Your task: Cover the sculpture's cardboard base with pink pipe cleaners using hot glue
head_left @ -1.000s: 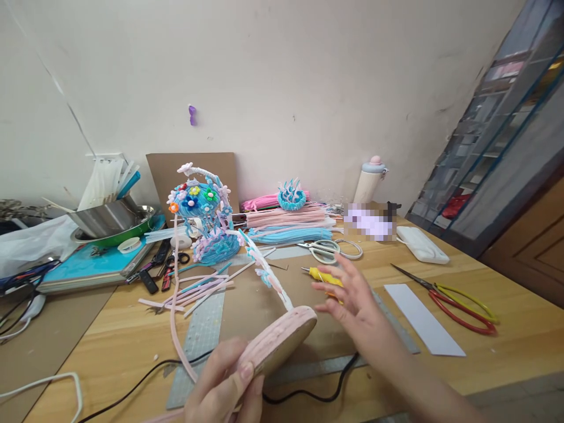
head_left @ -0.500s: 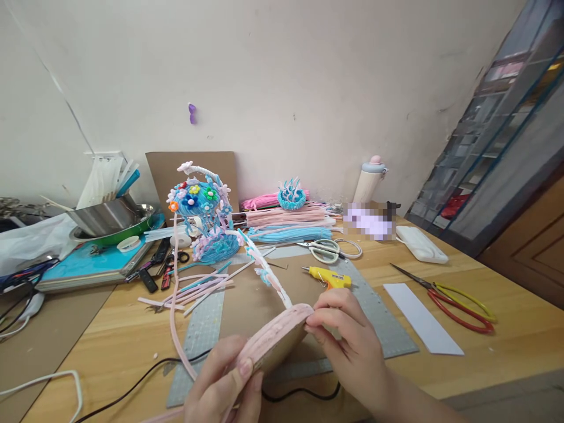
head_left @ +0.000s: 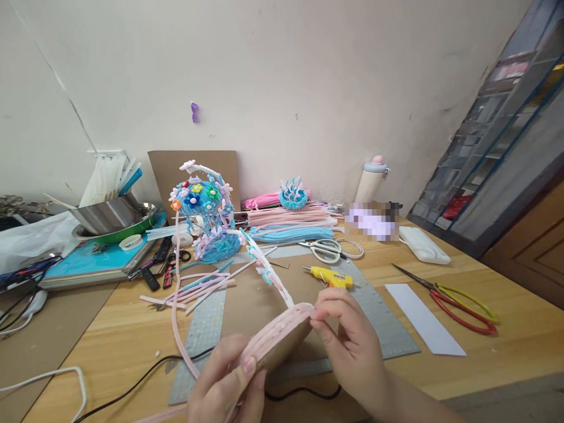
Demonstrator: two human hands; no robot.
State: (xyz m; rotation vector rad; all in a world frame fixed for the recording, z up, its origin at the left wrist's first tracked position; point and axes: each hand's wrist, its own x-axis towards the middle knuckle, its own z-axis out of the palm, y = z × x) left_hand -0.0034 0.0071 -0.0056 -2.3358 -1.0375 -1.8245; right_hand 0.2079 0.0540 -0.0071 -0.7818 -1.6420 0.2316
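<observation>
Between my hands is a cardboard base point(head_left: 286, 348) whose edge is covered with pink pipe cleaners point(head_left: 282, 325). My left hand point(head_left: 229, 376) grips its near left end, thumb pressed on the pink rows. At the far right end my right hand point(head_left: 350, 341) pinches the pink edge between thumb and fingers. A white wrapped stem point(head_left: 282, 289) with blue and pink petals rises from the base toward a blue flower-covered craft piece point(head_left: 198, 200). One long pink pipe cleaner point(head_left: 175, 317) loops down on the left toward my left hand.
A yellow glue gun point(head_left: 332, 277) lies on the cutting mat point(head_left: 383, 317) beyond my right hand. Red-and-yellow-handled scissors point(head_left: 462, 305) and a white strip point(head_left: 425, 320) lie right. Pipe cleaner bundles point(head_left: 291, 217) lie at the back. A black cord point(head_left: 145, 376) crosses the left.
The view has shifted slightly. Both hands keep their hold on the pink-edged cardboard base, with my right fingers moved only a little at its far end.
</observation>
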